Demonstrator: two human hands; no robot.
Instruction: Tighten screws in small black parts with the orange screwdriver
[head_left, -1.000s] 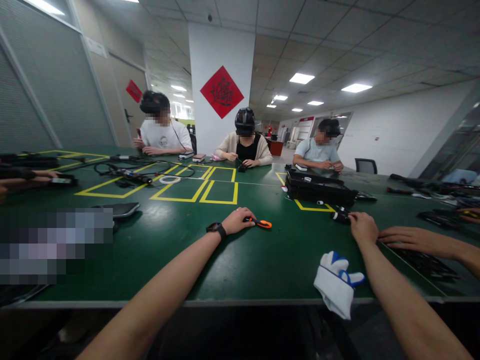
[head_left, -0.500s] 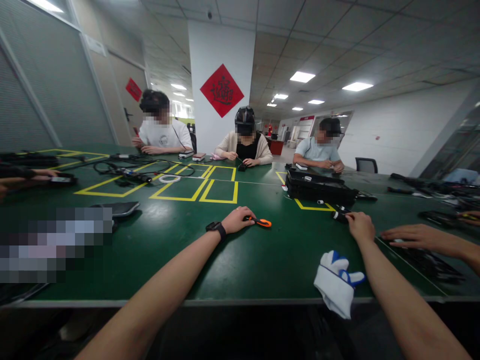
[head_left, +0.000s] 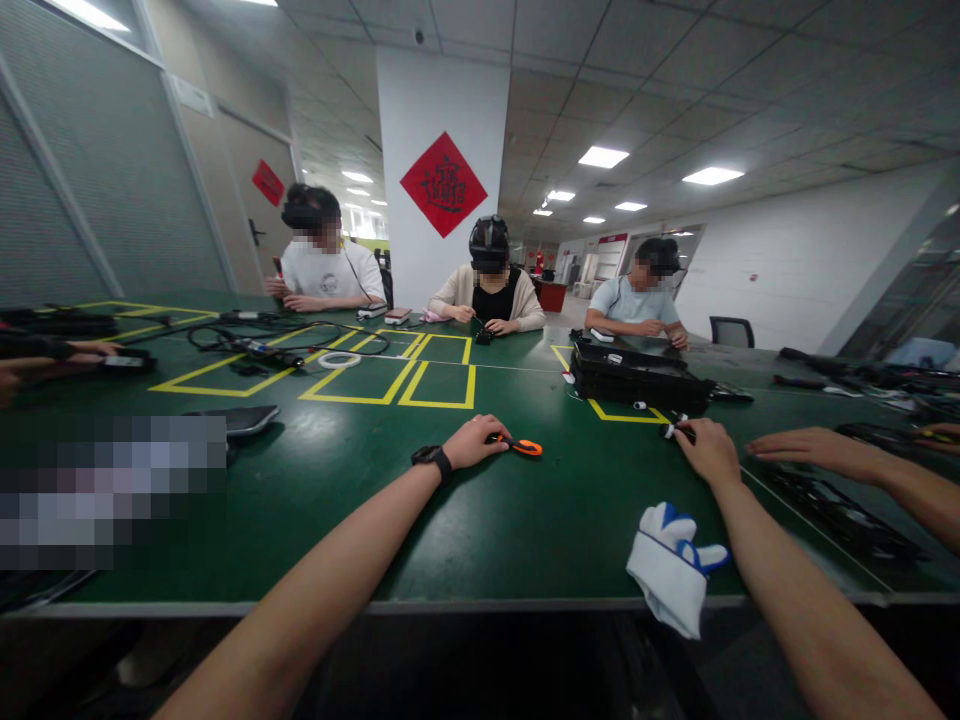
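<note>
My left hand (head_left: pixel 477 441), with a black watch on the wrist, rests on the green table. Its fingers are closed over one end of an orange-and-black tool (head_left: pixel 528 447), whose orange loop-shaped end sticks out to the right; its exact kind does not show. Farther right, my right hand (head_left: pixel 706 450) pinches a small black piece with white parts (head_left: pixel 667 431), partly hidden by the fingers. A white and blue glove (head_left: pixel 667 575) lies left of my right forearm, its cuff hanging over the table's near edge.
Stacked black cases (head_left: pixel 637 375) stand beyond my right hand. A co-worker's hand (head_left: pixel 817 446) reaches in from the right over a black flat part (head_left: pixel 840 510). Yellow tape rectangles (head_left: pixel 439 404), cables (head_left: pixel 274 352) and a white ring (head_left: pixel 339 360) lie ahead. Several people sit around the table.
My right hand has moved slightly left and away from me with the small black piece. The co-worker's hand beside it has shifted left and up. My left hand stays in place.
</note>
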